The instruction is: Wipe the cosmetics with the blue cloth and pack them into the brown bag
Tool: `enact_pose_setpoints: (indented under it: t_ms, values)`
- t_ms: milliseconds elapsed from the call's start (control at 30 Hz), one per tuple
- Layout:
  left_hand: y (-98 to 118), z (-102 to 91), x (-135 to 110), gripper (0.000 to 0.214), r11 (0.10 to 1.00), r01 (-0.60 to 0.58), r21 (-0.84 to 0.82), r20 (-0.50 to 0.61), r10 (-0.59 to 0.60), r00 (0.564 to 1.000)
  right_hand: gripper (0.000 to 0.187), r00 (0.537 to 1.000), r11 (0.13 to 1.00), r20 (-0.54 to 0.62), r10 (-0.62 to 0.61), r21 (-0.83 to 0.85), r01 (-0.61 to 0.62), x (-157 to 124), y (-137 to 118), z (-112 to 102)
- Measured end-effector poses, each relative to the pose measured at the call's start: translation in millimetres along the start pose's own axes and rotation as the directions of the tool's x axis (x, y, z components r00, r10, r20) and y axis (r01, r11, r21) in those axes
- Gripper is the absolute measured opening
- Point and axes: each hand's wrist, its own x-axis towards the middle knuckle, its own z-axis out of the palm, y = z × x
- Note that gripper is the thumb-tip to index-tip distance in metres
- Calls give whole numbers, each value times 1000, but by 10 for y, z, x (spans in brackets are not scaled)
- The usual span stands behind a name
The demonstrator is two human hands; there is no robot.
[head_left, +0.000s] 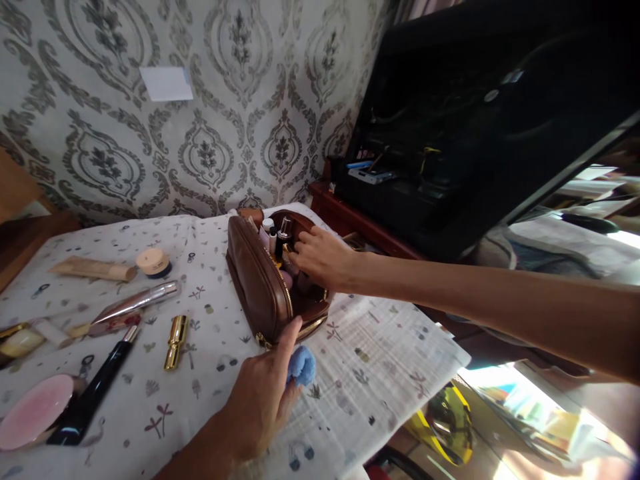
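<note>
A brown zip-up makeup bag (255, 280) lies unzipped on the patterned cloth. Inside, several cosmetics show, among them a dark bottle with a shiny cap (285, 230) and a white-capped tube (268, 225). My right hand (320, 257) reaches into the bag's opening from the right, fingers curled together; what they pinch is hard to make out. By the bag's near end is my left hand (263, 393), its index finger at the bag's edge. A blue fluffy piece of fabric (303, 365) sits in its grasp, partly hidden by the fingers.
On the cloth (210, 413) to the left lie a gold lipstick tube (176, 343), a black tube (95, 393), a pink round compact (37, 410), a beige tube (95, 268) and a small jar (153, 262). A large television (480, 120) stands at the right.
</note>
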Motion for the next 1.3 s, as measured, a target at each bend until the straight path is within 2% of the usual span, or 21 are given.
enact_pose_setpoints:
  t_ms: [233,367,500,667,833,1067,1233,1300]
  values:
    - [-11,9,4,87,1000,-14,13,19,14,1000,18,998,1000,-57,5,-4,-5,4,-29,58]
    - [-47,34,-2,90,999,8,41,22,-9,1000,23,1000,999,-13,-10,36,10,47,-46,49]
    - [-28,18,8,90,999,-29,14,33,29,999,22,1000,998,13,-7,69,6,49,-46,2]
    - [30,-18,9,88,1000,9,11,39,-9,999,33,999,998,39,-10,57,8,25,7,13]
    - [-4,1,-9,89,999,-26,22,7,26,1000,44,999,998,21,-31,60,30,12,63,29]
    - [16,-13,21,89,1000,-26,3,28,26,999,39,999,997,8,-38,71,37,-27,109,-15]
    - [36,-21,15,88,1000,-11,-14,47,12,999,50,999,993,-23,-49,110,52,-41,72,-8]
    - [35,-21,9,87,1000,-9,-6,39,9,999,48,997,989,-48,-56,135,62,-37,53,-8]
